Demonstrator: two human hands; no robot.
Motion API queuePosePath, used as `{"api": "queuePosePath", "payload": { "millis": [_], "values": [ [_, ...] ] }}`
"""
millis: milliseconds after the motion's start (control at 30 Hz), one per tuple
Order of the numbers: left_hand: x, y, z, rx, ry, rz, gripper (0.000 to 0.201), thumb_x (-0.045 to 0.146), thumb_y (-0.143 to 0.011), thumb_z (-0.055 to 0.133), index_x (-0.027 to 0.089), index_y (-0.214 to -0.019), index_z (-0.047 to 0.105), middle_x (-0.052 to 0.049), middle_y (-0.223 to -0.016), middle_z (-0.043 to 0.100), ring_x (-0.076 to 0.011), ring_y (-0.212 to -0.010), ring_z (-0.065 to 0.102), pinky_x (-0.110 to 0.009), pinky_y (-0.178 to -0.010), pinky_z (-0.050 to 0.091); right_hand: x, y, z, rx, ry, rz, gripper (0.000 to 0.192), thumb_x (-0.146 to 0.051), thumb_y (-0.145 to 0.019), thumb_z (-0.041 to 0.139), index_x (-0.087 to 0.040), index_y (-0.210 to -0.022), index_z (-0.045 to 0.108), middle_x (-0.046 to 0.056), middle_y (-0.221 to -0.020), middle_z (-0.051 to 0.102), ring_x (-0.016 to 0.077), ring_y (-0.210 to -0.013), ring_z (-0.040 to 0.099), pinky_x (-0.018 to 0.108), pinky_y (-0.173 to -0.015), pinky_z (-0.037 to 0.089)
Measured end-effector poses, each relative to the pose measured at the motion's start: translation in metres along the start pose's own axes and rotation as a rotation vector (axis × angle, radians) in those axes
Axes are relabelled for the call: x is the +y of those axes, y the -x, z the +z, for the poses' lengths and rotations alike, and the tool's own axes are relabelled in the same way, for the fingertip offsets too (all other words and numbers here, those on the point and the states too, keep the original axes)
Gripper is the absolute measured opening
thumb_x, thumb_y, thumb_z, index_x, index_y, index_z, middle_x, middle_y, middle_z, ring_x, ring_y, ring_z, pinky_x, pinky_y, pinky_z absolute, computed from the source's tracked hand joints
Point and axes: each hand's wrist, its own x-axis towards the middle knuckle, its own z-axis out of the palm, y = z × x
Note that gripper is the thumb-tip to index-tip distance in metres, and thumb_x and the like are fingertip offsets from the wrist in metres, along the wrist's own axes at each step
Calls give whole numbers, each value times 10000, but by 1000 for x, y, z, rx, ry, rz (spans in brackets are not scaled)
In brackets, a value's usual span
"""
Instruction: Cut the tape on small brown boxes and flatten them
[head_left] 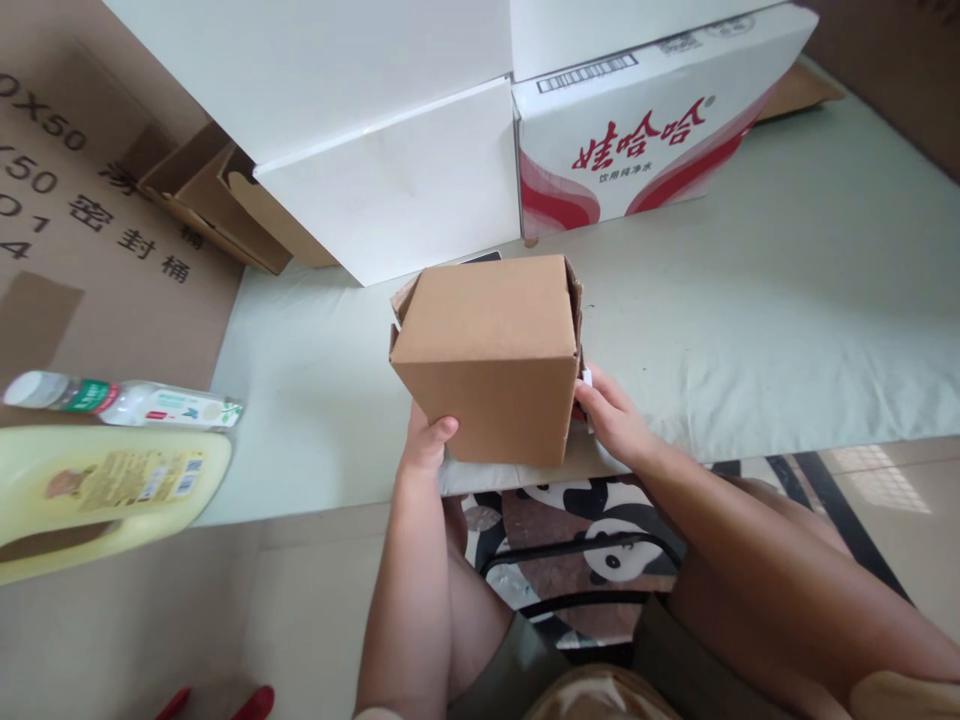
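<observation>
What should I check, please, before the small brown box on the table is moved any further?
1. Left hand grips the brown box at its near lower corner: ok.
2. Right hand touches the box's right side: ok; what small white thing sits at its fingers, cannot tell.
3. Box flaps shut: cannot tell; edges at the far side look loose.
4. Box rests on the table near its front edge: ok.
5. White cartons stand close behind the box: not ok for pushing it away.
6. Box contents: cannot tell.
</observation>
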Motion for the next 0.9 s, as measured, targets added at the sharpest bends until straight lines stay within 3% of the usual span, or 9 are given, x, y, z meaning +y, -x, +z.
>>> {"api": "queuePosePath", "payload": {
  "millis": [900],
  "values": [
    [2, -1, 2, 13, 4, -19, 819, 682, -529, 878, 237, -1186, 679, -117, -1144, 736, -365, -1190, 672, -500, -1070, 539, -1, 0, 0, -2, 25, -7, 441, -637, -932, 537, -234, -774, 451, -51, -677, 386, 114, -595, 338, 282, -547, 312]
  ]
}}
